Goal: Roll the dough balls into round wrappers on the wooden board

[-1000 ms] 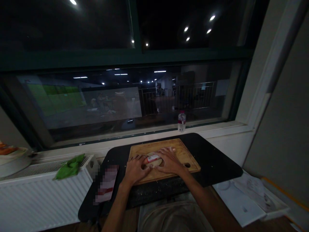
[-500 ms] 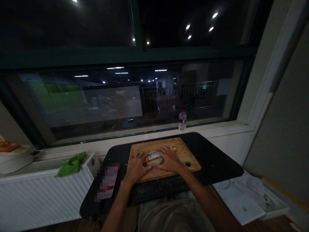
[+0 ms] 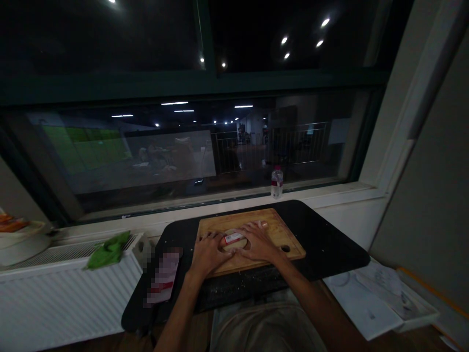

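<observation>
A wrapped sausage (image 3: 232, 238) with a red and white label and an orange end lies across a wooden cutting board (image 3: 216, 224). Beneath and around it shows a pale, flat, rounded patch (image 3: 240, 245) that resembles dough. My left hand (image 3: 208, 250) is over the sausage's left part, fingers bent across the far side and thumb on the near side. Over the right part lies my right hand (image 3: 258, 243), fingers reaching across it; the orange end sticks out past them. Both thumbs come close together in front of the label. My palms hide the rest of the sausage.
The board rests on a black table (image 3: 322, 244) with pale crumbs along its near edge. A partly blurred phone-like item (image 3: 166, 276) lies at left. Behind, a bottle (image 3: 277, 183) stands on the sill. A green cloth (image 3: 110, 250) drapes the radiator (image 3: 73, 293). Papers (image 3: 366, 303) sit at lower right.
</observation>
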Motion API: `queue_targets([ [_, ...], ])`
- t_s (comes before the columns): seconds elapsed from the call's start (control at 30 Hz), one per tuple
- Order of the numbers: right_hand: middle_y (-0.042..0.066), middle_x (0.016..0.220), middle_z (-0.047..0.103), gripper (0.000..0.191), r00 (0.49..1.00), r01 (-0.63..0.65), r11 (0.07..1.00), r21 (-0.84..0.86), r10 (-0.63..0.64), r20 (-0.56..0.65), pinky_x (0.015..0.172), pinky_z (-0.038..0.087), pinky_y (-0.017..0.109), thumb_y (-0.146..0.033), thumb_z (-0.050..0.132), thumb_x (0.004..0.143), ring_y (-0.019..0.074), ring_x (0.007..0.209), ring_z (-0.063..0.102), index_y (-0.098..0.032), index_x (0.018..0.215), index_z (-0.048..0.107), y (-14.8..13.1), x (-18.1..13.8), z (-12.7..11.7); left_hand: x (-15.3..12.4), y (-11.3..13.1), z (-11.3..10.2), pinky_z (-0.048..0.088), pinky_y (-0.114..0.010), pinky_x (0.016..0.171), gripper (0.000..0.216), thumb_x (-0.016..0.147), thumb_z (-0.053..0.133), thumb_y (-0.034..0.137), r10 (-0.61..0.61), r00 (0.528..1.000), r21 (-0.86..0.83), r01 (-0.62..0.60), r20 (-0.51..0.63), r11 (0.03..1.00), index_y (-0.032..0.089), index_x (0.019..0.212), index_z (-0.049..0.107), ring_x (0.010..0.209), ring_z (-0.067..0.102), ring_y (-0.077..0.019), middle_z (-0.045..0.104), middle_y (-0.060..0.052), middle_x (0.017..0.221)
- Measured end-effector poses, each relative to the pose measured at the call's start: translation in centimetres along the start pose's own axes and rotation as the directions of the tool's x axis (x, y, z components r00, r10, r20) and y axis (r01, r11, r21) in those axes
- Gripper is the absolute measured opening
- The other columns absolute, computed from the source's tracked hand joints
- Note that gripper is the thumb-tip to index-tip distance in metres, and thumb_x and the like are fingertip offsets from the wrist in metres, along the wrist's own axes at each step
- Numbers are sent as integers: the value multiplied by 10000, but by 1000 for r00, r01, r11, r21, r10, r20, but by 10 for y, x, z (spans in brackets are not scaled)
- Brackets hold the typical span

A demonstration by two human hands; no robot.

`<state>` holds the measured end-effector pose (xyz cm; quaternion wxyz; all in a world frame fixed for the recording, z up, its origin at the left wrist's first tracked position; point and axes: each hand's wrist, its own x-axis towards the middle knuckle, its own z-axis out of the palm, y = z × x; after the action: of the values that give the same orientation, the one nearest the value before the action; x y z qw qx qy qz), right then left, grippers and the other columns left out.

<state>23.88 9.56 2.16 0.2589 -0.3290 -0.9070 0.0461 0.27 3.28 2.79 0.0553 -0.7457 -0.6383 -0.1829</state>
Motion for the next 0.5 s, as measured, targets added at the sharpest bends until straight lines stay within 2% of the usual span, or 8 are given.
queue_targets([
  [0.2,122,1448,734,667,1000,-3,1000,-17,2,-3,1257,351,580,-474,801,941,349,1376,594,-245,1552,661,-3,-1,-4,-3,-1,4,487,-519,1141,560,968,702,665,32,999,22,-31,-35,999,293,1382,761,1310,656,-356,778,-91,1393],
  [0.27,113,1449,748,559,1000,-13,1000,-16,13,-28,1257,367,565,-423,715,1010,331,1378,614,-248,1540,678,-3,0,-4,-4,-3,4,491,-514,1146,534,1003,666,642,61,997,14,-60,-52,998,302,1406,753,1308,662,-350,783,-85,1391],
  [0.33,100,1429,770,435,997,-35,999,13,36,-75,1254,389,537,-358,574,1094,297,1365,646,-241,1486,723,-4,0,-2,-4,-4,4,498,-509,1140,461,1084,554,562,68,996,7,-68,-65,998,311,1414,754,1311,671,-339,787,-80,1394],
  [0.4,93,1405,788,418,990,-59,997,48,65,-128,1247,409,517,-321,472,1139,274,1350,673,-235,1426,764,-5,1,3,-3,-4,4,510,-510,1126,484,1151,388,452,43,996,6,-43,-75,999,288,1415,758,1308,686,-331,789,-91,1397],
  [0.5,101,1410,786,407,978,-103,993,62,113,-177,1246,423,530,-310,484,1134,281,1365,680,-239,1406,779,-11,-3,10,-2,-3,6,511,-508,1145,559,1170,272,374,-2,996,12,3,-88,1000,243,1418,756,1344,690,-322,783,-108,1418],
])
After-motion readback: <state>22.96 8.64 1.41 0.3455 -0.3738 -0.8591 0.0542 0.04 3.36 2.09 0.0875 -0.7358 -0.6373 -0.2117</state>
